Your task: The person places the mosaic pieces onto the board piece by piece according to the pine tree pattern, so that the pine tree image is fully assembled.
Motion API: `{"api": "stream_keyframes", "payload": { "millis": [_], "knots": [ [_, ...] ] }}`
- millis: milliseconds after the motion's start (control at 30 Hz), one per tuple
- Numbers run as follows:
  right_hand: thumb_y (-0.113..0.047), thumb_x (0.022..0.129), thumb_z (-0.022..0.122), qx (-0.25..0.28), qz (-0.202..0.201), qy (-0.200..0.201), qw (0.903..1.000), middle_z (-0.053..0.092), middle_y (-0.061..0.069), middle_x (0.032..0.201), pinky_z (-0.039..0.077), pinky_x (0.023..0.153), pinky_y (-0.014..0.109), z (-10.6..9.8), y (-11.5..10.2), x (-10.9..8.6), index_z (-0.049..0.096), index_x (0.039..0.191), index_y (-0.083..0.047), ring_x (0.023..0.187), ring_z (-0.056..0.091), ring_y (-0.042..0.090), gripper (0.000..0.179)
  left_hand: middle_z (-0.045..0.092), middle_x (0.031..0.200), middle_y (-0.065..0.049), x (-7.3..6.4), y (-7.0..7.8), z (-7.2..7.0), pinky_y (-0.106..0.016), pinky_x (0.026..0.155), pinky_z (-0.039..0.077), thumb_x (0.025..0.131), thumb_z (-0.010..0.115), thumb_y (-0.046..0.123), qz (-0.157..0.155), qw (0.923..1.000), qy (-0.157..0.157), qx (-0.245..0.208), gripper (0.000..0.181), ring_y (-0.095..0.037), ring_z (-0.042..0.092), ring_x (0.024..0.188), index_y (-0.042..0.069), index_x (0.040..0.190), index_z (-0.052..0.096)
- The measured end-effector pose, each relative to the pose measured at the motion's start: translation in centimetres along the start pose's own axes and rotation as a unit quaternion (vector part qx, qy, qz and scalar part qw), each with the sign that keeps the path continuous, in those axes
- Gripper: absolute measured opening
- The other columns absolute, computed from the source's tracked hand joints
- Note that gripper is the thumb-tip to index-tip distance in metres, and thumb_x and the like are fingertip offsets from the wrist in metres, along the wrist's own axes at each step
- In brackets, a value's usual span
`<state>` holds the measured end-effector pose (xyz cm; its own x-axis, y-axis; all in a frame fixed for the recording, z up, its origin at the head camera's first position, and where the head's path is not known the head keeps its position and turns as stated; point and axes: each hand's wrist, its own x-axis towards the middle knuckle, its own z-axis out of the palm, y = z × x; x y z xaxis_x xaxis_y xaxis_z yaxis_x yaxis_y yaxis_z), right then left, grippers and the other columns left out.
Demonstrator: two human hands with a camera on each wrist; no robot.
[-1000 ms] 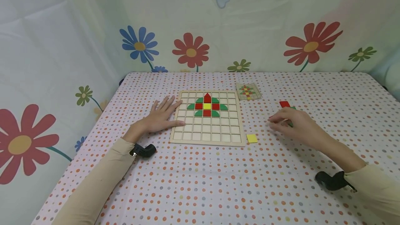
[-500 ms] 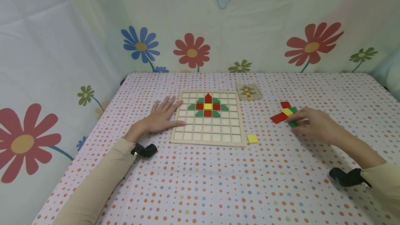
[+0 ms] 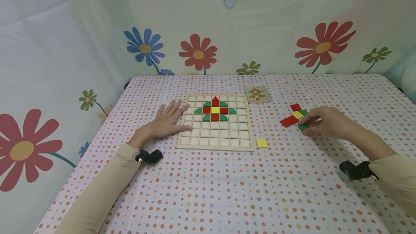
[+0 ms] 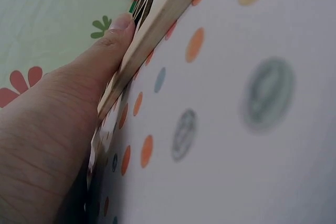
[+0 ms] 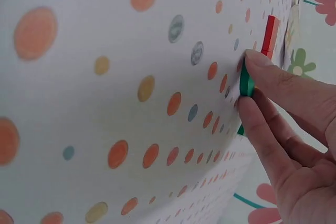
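My left hand [image 3: 164, 122] lies with fingers spread at the left edge of a wooden grid board [image 3: 212, 149]; its thumb rests on the rim, as the left wrist view also shows. Set in the board is a figure of red squares, green quarter-round tiles, a yellow square [image 3: 215, 110] and a red triangle on top. To the right, my right hand [image 3: 325, 122] pinches a green tile [image 5: 246, 80] between thumb and index finger, low over the cloth. Around those fingertips lie red tiles [image 3: 289, 121], a yellow tile [image 3: 297, 115] and another green piece [image 3: 303, 112].
A small pattern card [image 3: 258, 94] with a similar figure lies by the board's upper right corner. One yellow square [image 3: 261, 143] sits alone by its lower right corner. A dotted cloth [image 3: 208, 198] covers the table, and a flowered curtain [image 3: 273, 28] hangs behind.
My right hand has moved right, off the red tiles, uncovering red and yellow pieces, and its fingertips have come to a green tile. My left hand has stayed at the board.
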<state>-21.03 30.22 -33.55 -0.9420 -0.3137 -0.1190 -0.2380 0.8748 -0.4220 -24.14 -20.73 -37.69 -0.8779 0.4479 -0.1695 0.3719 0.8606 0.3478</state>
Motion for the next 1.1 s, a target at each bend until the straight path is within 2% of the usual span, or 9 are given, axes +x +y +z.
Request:
{"api": "stream_keyframes", "payload": {
  "millis": [300,433,533,600,700,800,900,1000,1100],
  "knots": [
    [0.000,0.080,0.089,0.011,0.024,-0.019,0.9995,0.075,0.024,0.098,0.056,0.089,0.061,0.0,0.1,0.7,0.076,0.106,0.009,0.093,0.070,0.040,0.031,-0.007,0.176,-0.010,-0.1,0.0,0.0,-0.062,0.123,-0.015,0.097,0.055,0.070,-0.003,1.0000,-0.003,-0.004,0.099,-0.030,-0.014,0.161,0.023,0.171,0.009],
    [-0.005,0.081,0.090,0.020,0.042,-0.014,0.9988,0.074,0.016,0.093,0.058,0.079,0.048,-0.1,0.5,0.7,0.076,0.107,0.009,0.087,0.066,0.033,0.033,-0.007,0.176,-0.010,0.0,-0.1,0.1,-0.062,0.123,-0.015,0.096,0.053,0.074,-0.005,1.0000,-0.001,-0.002,0.101,-0.030,-0.014,0.161,0.024,0.171,0.009],
    [-0.008,0.081,0.091,0.033,0.054,-0.007,0.9980,0.069,0.011,0.090,0.052,0.071,0.036,-0.2,0.9,0.7,0.076,0.108,0.008,0.085,0.060,0.030,0.035,-0.006,0.176,-0.010,0.0,-0.1,0.1,-0.062,0.123,-0.015,0.096,0.053,0.075,-0.003,1.0000,0.002,-0.002,0.101,-0.031,-0.014,0.161,0.023,0.171,0.009],
    [-0.009,0.080,0.092,0.038,0.055,-0.005,0.9978,0.067,0.010,0.088,0.049,0.068,0.033,-0.3,1.0,0.6,0.076,0.107,0.008,0.084,0.058,0.029,0.036,-0.006,0.176,-0.010,0.0,-0.1,0.1,-0.062,0.123,-0.014,0.096,0.054,0.073,-0.003,1.0000,0.001,-0.004,0.100,-0.031,-0.014,0.161,0.024,0.171,0.009],
    [-0.011,0.079,0.093,0.034,0.055,-0.003,0.9979,0.067,0.010,0.088,0.050,0.069,0.035,-0.3,0.9,0.6,0.076,0.102,0.007,0.083,0.059,0.029,0.034,-0.006,0.176,-0.010,0.0,0.0,0.0,-0.062,0.123,-0.014,0.097,0.055,0.070,-0.004,1.0000,0.001,-0.005,0.098,-0.030,-0.014,0.161,0.023,0.171,0.009],
    [-0.010,0.079,0.092,0.016,0.041,-0.002,0.9990,0.068,0.008,0.085,0.050,0.069,0.036,-0.4,0.6,0.5,0.075,0.095,0.003,0.081,0.060,0.029,0.027,-0.006,0.176,-0.009,0.0,0.1,0.0,-0.061,0.124,-0.014,0.098,0.055,0.069,-0.006,1.0000,0.000,-0.003,0.097,-0.030,-0.014,0.161,0.024,0.171,0.009],
    [-0.005,0.080,0.090,0.002,0.014,0.008,0.9999,0.068,0.005,0.082,0.048,0.065,0.034,-0.2,-0.3,0.4,0.075,0.094,0.002,0.078,0.059,0.027,0.021,-0.007,0.176,-0.010,0.0,0.2,0.0,-0.061,0.124,-0.014,0.098,0.055,0.069,-0.008,1.0000,-0.001,-0.001,0.097,-0.030,-0.014,0.161,0.024,0.171,0.009],
    [-0.002,0.081,0.087,-0.003,-0.013,0.019,0.9997,0.068,0.003,0.080,0.047,0.063,0.032,0.1,-1.8,0.7,0.077,0.093,0.001,0.075,0.059,0.024,0.016,-0.007,0.176,-0.010,0.0,0.1,0.0,-0.061,0.124,-0.014,0.098,0.055,0.069,-0.008,1.0000,-0.001,0.000,0.097,-0.030,-0.014,0.161,0.024,0.171,0.009],
    [-0.001,0.081,0.087,-0.004,-0.036,0.026,0.9990,0.069,0.002,0.079,0.047,0.063,0.033,0.4,-3.6,1.3,0.077,0.087,-0.003,0.073,0.059,0.021,0.012,-0.007,0.176,-0.009,0.0,0.1,0.0,-0.061,0.124,-0.014,0.098,0.054,0.069,-0.008,1.0000,-0.002,-0.001,0.097,-0.030,-0.014,0.161,0.024,0.171,0.008]
  ]
}}
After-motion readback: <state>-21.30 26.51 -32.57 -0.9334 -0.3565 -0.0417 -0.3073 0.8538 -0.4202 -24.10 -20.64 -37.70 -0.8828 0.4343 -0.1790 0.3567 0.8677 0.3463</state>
